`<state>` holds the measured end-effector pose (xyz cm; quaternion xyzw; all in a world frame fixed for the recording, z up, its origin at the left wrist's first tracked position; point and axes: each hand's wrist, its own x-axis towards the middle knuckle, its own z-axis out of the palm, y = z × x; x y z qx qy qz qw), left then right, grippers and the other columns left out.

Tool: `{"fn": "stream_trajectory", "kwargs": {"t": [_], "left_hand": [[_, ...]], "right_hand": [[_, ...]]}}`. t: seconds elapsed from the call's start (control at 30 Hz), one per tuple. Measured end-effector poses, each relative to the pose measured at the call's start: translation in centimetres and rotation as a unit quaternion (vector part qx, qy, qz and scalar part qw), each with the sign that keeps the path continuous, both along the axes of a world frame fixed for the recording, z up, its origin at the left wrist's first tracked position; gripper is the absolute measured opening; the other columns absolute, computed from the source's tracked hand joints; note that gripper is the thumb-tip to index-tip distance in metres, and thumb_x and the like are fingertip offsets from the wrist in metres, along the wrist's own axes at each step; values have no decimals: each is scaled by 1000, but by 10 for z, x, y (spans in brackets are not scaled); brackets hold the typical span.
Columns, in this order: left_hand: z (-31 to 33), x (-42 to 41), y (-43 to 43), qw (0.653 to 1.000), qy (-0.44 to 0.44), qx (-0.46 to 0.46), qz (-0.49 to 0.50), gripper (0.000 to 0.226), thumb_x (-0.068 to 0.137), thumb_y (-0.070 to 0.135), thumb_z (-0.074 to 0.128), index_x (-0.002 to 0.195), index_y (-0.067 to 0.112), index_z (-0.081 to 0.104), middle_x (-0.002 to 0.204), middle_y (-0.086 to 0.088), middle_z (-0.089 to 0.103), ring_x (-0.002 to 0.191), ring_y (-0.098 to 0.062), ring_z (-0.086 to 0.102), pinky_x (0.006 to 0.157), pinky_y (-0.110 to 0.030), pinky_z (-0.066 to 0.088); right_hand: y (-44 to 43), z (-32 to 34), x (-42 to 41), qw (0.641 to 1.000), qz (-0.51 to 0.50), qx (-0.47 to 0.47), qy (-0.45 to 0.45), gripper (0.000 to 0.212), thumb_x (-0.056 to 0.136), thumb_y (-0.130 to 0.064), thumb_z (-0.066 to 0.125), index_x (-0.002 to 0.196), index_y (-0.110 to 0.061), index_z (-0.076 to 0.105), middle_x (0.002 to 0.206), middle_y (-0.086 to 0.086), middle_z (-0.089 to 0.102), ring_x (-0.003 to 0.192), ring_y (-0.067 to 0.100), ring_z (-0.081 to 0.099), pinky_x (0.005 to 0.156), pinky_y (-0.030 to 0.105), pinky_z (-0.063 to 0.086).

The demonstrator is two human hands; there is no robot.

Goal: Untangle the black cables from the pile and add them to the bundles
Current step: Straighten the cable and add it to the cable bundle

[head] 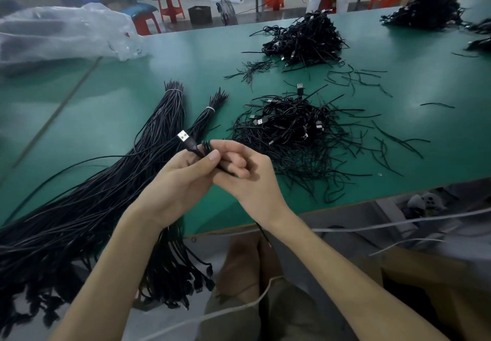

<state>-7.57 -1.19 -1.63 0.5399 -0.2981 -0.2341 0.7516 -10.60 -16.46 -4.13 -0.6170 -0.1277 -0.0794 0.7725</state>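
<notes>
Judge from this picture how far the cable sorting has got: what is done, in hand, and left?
Done: a large bundle and a thin bundle lie tied on the green table. In hand: the left hand and right hand both grip one cable by its USB end. Left: the nearest pile is tangled, and a second pile and third pile wait behind. Much remains.

No readable text, label or number shows anywhere.
</notes>
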Motion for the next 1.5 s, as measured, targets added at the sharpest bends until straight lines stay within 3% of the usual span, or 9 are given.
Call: {"fn": "stream_trajectory", "kwargs": {"t": [0.1, 0.27, 0.43, 0.6, 0.8, 0.97, 1.1, 1.2, 1.5], "left_hand": [[3, 2, 8, 1000, -7, 19, -17, 35, 108, 14, 39, 126, -1, 65, 116, -21, 71, 119, -36, 63, 104, -36, 48], [1, 0, 7, 998, 45, 29, 17, 31, 101, 15, 53, 125, 3, 71, 113, -19, 73, 111, -29, 69, 100, -33, 52], [5, -1, -4, 998, 47, 19, 32, 28, 100, 16, 55, 116, 6, 75, 107, -16, 75, 105, -26, 72, 96, -29, 54], [7, -2, -11, 999, 22, 23, 22, 25, 102, 15, 53, 111, 8, 74, 101, -16, 75, 99, -25, 72, 94, -30, 55], [7, 0, -12, 999, 18, 26, 11, 29, 105, 19, 50, 117, 3, 71, 102, -17, 73, 101, -26, 71, 93, -29, 54], [4, 1, -19, 999, 30, 21, 13, 28, 105, 17, 49, 112, 4, 73, 96, -15, 73, 95, -24, 71, 89, -26, 54], [-4, 10, -31, 997, 48, 20, 64, 27, 104, 13, 50, 103, 8, 77, 91, -14, 74, 88, -22, 73, 87, -28, 57], [-11, 22, -36, 994, 65, 34, 87, 31, 105, 10, 48, 100, 11, 79, 93, -14, 76, 88, -22, 75, 90, -32, 56], [-44, 39, -32, 984, 155, 80, 19, 27, 103, 24, 60, 115, 7, 77, 114, -14, 76, 106, -19, 73, 89, -26, 56]], "right_hand": [[6, 2, -2, 1000, 5, 16, -1, 42, 86, 7, 74, 114, -23, 70, 102, 9, 76, 101, 15, 72, 96, 26, 55], [-1, 4, 8, 997, 50, -55, 5, 50, 82, 14, 66, 124, -15, 65, 60, -22, 41, 50, -1, 36, 65, 9, 42], [0, 9, 4, 998, 4, -64, 7, 48, 77, 2, 70, 117, -25, 70, 85, -1, 64, 59, 5, 44, 72, 23, 47], [-3, 5, 0, 1000, -9, -21, -4, 49, 81, 14, 66, 122, -12, 68, 68, 4, 50, 53, 5, 37, 67, 25, 44], [6, 6, -5, 999, -42, 17, -10, 43, 87, 12, 65, 125, -8, 64, 106, 30, 67, 81, 61, 55, 81, 50, 51], [3, 3, -5, 997, -70, -10, -10, 44, 86, 3, 69, 125, -15, 63, 99, 4, 73, 85, 47, 63, 89, 50, 56], [-1, -1, 11, 998, -55, 7, 12, 42, 87, 12, 62, 123, -10, 63, 103, 19, 72, 93, 58, 57, 89, 42, 53], [-9, -5, 26, 999, -22, 9, 43, 41, 90, 16, 62, 120, -12, 66, 107, 13, 74, 93, 23, 70, 95, 34, 55], [-18, -40, 34, 992, -32, 7, 124, 37, 83, 6, 71, 111, -19, 72, 101, 10, 78, 88, 12, 71, 82, 25, 59]]}}
